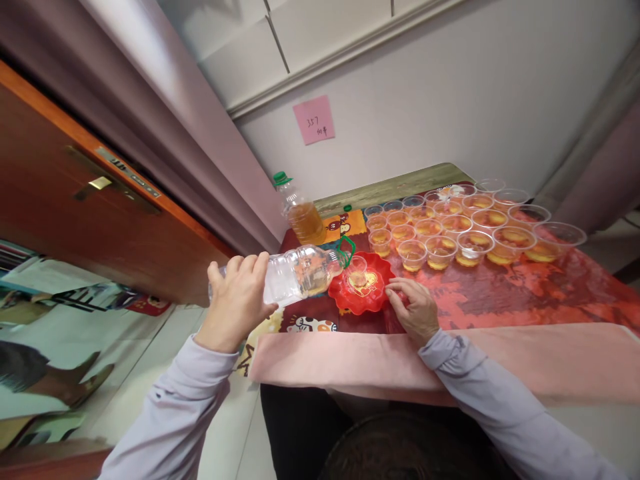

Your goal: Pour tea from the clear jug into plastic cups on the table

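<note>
Wrapped round the base end of a large clear plastic bottle (290,277) is my left hand (239,293). The bottle lies nearly level, its neck with a green handle ring (346,251) over a red scalloped bowl (367,308). A little amber liquid shows low inside the bottle near the neck. A small clear cup (357,272) stands in the bowl; whether liquid is flowing into it I cannot tell. My right hand (414,305) is closed at the bowl's right rim, thumb and fingers pinching the edge.
Several clear cups of amber liquid (441,252) stand in rows right of the bowl. Behind the bottle is another one, green-capped (306,220); a loose green cap (347,208) lies nearby. A pink cloth (340,360) covers the table's front edge. A person's leg (30,367) shows at left.
</note>
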A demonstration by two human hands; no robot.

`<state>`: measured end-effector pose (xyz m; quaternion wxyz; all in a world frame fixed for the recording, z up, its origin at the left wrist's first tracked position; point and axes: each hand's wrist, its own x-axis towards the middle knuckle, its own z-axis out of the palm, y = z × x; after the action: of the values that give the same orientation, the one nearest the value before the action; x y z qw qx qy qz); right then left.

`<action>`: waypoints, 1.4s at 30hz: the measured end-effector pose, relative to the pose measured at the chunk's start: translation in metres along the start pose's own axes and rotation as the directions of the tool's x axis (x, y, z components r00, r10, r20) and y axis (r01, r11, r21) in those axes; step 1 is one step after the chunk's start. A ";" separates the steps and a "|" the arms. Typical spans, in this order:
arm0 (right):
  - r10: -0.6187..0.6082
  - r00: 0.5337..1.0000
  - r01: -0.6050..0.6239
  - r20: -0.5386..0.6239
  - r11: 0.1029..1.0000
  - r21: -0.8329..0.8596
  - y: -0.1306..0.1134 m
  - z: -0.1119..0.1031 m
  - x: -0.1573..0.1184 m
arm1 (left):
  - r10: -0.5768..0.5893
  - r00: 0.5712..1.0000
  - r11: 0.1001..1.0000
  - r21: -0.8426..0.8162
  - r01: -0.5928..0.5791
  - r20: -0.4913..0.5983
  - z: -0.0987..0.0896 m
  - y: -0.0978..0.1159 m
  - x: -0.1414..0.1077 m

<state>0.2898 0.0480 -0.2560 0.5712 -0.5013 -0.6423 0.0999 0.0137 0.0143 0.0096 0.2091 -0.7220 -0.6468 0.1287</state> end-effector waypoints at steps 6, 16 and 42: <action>0.012 1.000 -0.012 0.013 1.000 0.002 0.000 0.000 0.000 | 0.009 1.000 1.000 0.007 -0.009 -0.014 -0.003 0.000 0.000; 0.010 1.000 -0.010 0.011 1.000 -0.001 0.000 -0.001 0.000 | 0.001 1.000 1.000 0.001 -0.001 -0.003 -0.009 0.002 0.002; 0.007 1.000 -0.007 -0.001 1.000 -0.004 0.001 -0.001 -0.001 | 0.016 1.000 0.999 0.037 -0.016 -0.001 -0.020 0.004 0.005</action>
<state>0.2909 0.0469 -0.2569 0.5702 -0.5047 -0.6404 0.1003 0.0273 0.0166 0.0258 0.2217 -0.7232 -0.6386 0.1418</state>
